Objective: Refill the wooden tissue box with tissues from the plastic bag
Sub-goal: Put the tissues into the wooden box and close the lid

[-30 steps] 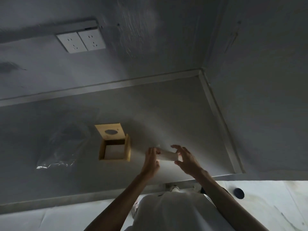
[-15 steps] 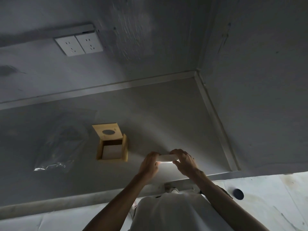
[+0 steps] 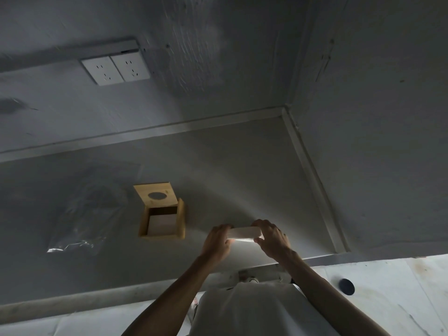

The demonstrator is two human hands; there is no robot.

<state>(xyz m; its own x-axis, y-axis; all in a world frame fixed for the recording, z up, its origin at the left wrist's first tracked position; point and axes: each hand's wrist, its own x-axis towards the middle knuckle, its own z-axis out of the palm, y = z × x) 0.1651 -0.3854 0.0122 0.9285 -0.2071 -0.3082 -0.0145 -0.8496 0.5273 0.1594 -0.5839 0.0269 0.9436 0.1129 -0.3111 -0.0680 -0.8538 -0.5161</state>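
Crumpled clear plastic bag (image 3: pixel 82 224) flat on grey bench (image 3: pixel 242 166); beside it, square light-wood tissue box (image 3: pixel 181 221), holed lid (image 3: pixel 167 194) open, white tissues (image 3: pixel 161 224) inside. Just right of box, left hand (image 3: pixel 215 243) grips one end of white tissue stack (image 3: pixel 244 232), right hand (image 3: pixel 272 240) the other.

A grey tabletop (image 3: pixel 242 166) is carrying everything here, with a pale raised rim (image 3: pixel 312 180) running along its far and right edges. An open wooden tissue box (image 3: pixel 181 220) is sitting left of centre, and its loose lid (image 3: pixel 145 193) with an oval hole is lying against the box's far edge, though whether flat or propped is unclear. A crumpled clear plastic bag (image 3: pixel 89 214) is lying just left of the box, catching a little light along its near edge.
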